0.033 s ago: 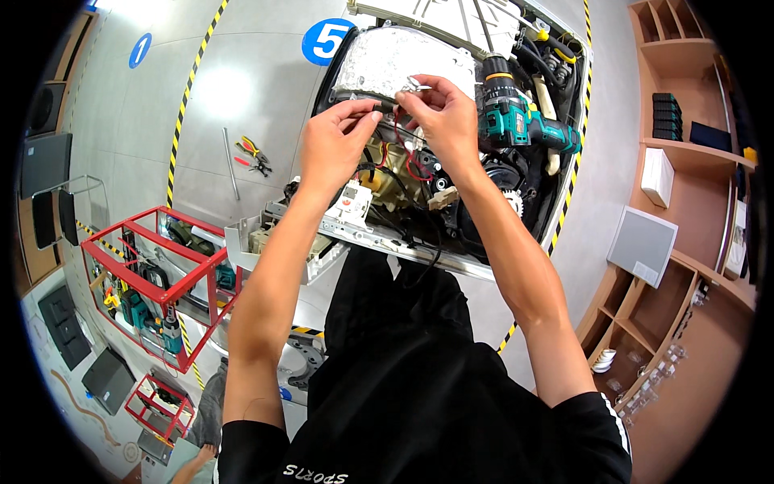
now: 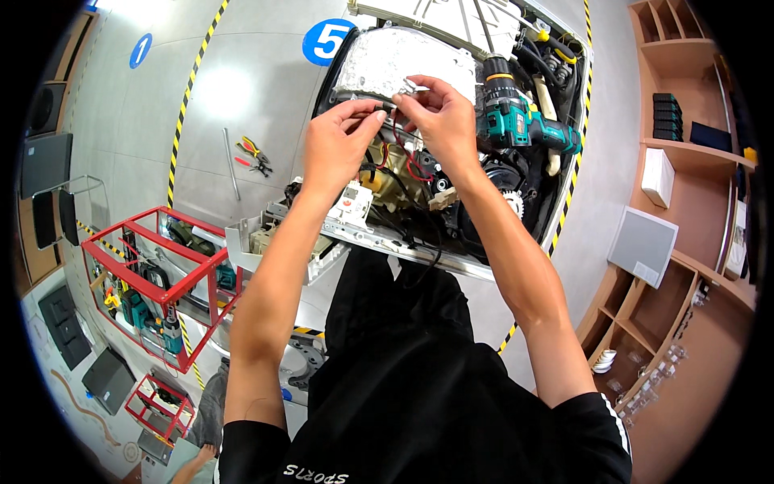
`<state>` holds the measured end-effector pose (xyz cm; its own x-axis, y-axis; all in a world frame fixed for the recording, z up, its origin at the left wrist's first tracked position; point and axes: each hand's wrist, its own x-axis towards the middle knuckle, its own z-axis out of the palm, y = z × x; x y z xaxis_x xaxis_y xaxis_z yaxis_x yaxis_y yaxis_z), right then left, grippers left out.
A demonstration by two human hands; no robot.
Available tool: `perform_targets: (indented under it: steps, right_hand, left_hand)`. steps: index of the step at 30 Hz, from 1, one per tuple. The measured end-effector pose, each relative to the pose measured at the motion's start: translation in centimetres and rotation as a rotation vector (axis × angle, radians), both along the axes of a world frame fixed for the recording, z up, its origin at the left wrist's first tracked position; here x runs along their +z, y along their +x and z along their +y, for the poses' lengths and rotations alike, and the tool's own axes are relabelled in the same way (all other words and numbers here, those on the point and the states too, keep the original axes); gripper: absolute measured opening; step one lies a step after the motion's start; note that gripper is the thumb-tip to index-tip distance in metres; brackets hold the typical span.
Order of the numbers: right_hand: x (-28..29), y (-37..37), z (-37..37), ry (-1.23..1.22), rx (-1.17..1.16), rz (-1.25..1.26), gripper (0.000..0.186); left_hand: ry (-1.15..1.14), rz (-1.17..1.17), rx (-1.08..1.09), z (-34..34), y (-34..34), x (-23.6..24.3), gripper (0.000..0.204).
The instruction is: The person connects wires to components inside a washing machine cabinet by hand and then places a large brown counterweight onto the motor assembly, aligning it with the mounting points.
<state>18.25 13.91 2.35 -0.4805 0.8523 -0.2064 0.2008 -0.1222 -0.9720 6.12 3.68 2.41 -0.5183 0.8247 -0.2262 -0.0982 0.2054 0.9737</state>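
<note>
Both hands meet over an opened white appliance with its inner parts exposed. My left hand pinches a short dark wire end between thumb and forefinger. Close beside it, my right hand is closed in a pinch, its fingertips almost touching the left ones. A thin red wire hangs from between the hands into the machine; my fingers hide what exactly the right hand grips. Behind the fingertips lies a rough white block. A teal and black cordless drill rests on the machine, right of my right hand.
Pliers and a metal rod lie on the floor at left. A red-framed tool cart stands at lower left. Wooden shelving lines the right side. At the bottom left another person's arm shows.
My hands have drawn slightly closer together, the right fingertips shifting a little left and the left ones a little right. Everything else looks the same.
</note>
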Motion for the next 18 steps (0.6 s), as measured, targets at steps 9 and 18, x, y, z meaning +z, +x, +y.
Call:
perform_targets:
  steps: [9, 18]
  right_hand:
    - [-0.7, 0.2, -0.5, -0.002, 0.267, -0.018, 0.037]
    - [-0.5, 0.2, -0.7, -0.221, 0.272, 0.142, 0.04]
  left_hand:
    - [0.111, 0.21, 0.041, -0.2, 0.1, -1.9, 0.019]
    - [0.171, 0.592, 0.0, -0.2, 0.1, -0.7, 0.015]
